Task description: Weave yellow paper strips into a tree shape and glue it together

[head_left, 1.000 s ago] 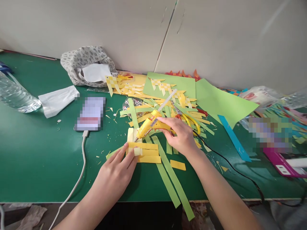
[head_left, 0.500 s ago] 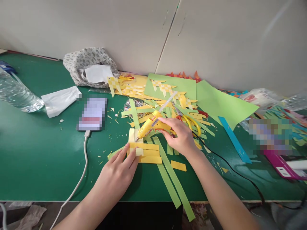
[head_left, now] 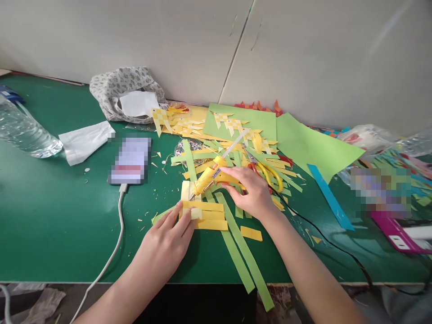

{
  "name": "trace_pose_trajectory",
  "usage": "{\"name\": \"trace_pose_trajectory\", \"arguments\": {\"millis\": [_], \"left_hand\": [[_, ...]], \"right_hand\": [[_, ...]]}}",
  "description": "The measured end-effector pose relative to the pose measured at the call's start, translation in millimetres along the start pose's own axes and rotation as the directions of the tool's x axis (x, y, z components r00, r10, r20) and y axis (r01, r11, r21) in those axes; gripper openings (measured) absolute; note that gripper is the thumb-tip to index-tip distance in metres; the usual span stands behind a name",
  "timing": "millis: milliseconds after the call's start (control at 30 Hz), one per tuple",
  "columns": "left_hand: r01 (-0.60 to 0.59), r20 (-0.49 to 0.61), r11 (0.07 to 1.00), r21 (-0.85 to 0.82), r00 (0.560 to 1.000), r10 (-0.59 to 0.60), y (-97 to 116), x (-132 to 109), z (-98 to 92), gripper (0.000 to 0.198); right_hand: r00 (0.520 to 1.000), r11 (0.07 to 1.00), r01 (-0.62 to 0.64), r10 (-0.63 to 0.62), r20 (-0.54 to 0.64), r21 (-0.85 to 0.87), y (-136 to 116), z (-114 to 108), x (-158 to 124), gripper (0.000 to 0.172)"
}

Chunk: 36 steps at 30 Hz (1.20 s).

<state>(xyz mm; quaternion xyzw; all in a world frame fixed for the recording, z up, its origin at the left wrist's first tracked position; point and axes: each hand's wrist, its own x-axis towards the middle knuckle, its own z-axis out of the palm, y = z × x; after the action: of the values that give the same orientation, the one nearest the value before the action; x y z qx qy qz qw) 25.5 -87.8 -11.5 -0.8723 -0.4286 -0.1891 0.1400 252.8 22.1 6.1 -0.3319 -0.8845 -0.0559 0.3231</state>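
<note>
My right hand is wrapped round a yellow hot glue gun, its clear glue stick jutting from the back. The metal nozzle points down at the pale yellow strips of a small woven paper piece; whether it touches them I cannot tell. Darker yellow strips cross that piece in rows. My left hand lies on its left part, fingers stretched out and pressing it to the table. Under and beside the weave run long green paper strips. A short yellow strip lies apart on the right.
Scissors with red and yellow handles lie among paper scraps behind the glue gun. A black cord trails right. Left are a phone with a white cable and a water bottle. Woven yellow paper fish rest at the back.
The glue gun and my right hand have shifted very slightly left. My left hand and the woven paper stay where they were.
</note>
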Motion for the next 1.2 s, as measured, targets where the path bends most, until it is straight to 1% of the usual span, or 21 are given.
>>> {"name": "trace_pose_trajectory", "arguments": {"millis": [233,300,333,400,500,567,633,700,733,767,833,867,900,933,967,1000,1033,1067,1100,1133,1200], "left_hand": [[0.015,0.003,1.000,-0.018,1.000,-0.015,0,-1,0.7,0.028],[0.036,0.006,0.999,-0.036,0.999,-0.036,0,-1,-0.1,0.026],[0.055,0.010,0.998,-0.043,0.998,-0.054,0,0,-0.7,0.025],[0.106,0.016,0.993,-0.045,0.994,-0.105,1,0,-1.8,0.023],[0.173,0.022,0.985,-0.026,0.985,-0.173,3,0,-1.9,0.021],[0.172,0.029,0.985,-0.018,0.985,-0.171,3,0,-0.9,0.022],[0.142,0.028,0.990,-0.020,0.989,-0.142,2,-1,0.5,0.023],[0.120,0.017,0.992,-0.025,0.993,-0.120,2,-1,1.5,0.025],[0.114,0.010,0.993,-0.027,0.993,-0.113,2,-1,1.8,0.025],[0.112,0.005,0.993,-0.026,0.994,-0.112,1,-1,1.9,0.025],[0.114,0.007,0.993,-0.023,0.994,-0.114,1,-1,1.7,0.024],[0.118,0.010,0.993,-0.020,0.993,-0.118,1,-1,1.4,0.023],[0.123,0.013,0.992,-0.018,0.992,-0.123,1,0,1.0,0.022],[0.128,0.014,0.992,-0.019,0.992,-0.128,1,0,0.6,0.021],[0.133,0.014,0.991,-0.020,0.991,-0.133,1,0,0.3,0.020],[0.136,0.010,0.991,-0.020,0.991,-0.135,2,0,0.0,0.019],[0.135,0.006,0.991,-0.019,0.991,-0.135,2,1,-0.2,0.018],[0.134,0.000,0.991,-0.015,0.991,-0.134,2,1,-0.3,0.017],[0.134,-0.006,0.991,-0.009,0.991,-0.134,2,1,-0.3,0.017],[0.136,-0.012,0.991,-0.004,0.991,-0.136,2,1,-0.2,0.016],[0.143,-0.019,0.990,-0.001,0.989,-0.143,2,2,0.3,0.016]], "right_hand": [[0.999,0.999,-0.040,0.040,0.015,0.026,0,2,-1,0.048],[0.995,0.994,-0.097,0.098,-0.020,0.045,0,3,-1,0.049],[0.988,0.987,-0.147,0.150,-0.043,0.061,0,3,-1,0.050],[0.956,0.957,-0.276,0.283,-0.080,0.090,2,4,0,0.052],[0.887,0.892,-0.437,0.448,-0.109,0.113,5,4,0,0.053],[0.849,0.854,-0.505,0.517,-0.108,0.121,7,6,-1,0.056],[0.818,0.819,-0.561,0.571,-0.075,0.120,11,9,-3,0.060],[0.799,0.798,-0.595,0.600,-0.030,0.092,14,11,-4,0.062],[0.805,0.804,-0.591,0.593,-0.018,0.066,15,11,-4,0.060],[0.821,0.821,-0.569,0.570,-0.022,0.034,15,10,-4,0.057],[0.871,0.873,-0.487,0.485,-0.075,-0.017,11,6,0,0.048],[0.895,0.898,-0.439,0.435,-0.102,-0.018,7,3,3,0.042],[0.911,0.917,-0.400,0.398,-0.104,0.008,1,0,6,0.037],[0.924,0.926,-0.372,0.376,-0.065,0.066,-7,-3,9,0.034],[0.932,0.920,-0.363,0.362,0.035,0.150,-16,-5,13,0.032],[0.921,0.895,-0.376,0.331,0.206,0.239,-26,-5,16,0.031],[0.894,0.863,-0.399,0.292,0.340,0.308,-36,-5,19,0.032],[0.865,0.838,-0.420,0.253,0.433,0.348,-45,-3,21,0.034],[0.841,0.819,-0.435,0.221,0.494,0.374,-52,0,24,0.033],[0.823,0.802,-0.451,0.203,0.530,0.392,-58,4,26,0.031],[0.807,0.779,-0.483,0.218,0.549,0.400,-62,12,29,0.030]]}}
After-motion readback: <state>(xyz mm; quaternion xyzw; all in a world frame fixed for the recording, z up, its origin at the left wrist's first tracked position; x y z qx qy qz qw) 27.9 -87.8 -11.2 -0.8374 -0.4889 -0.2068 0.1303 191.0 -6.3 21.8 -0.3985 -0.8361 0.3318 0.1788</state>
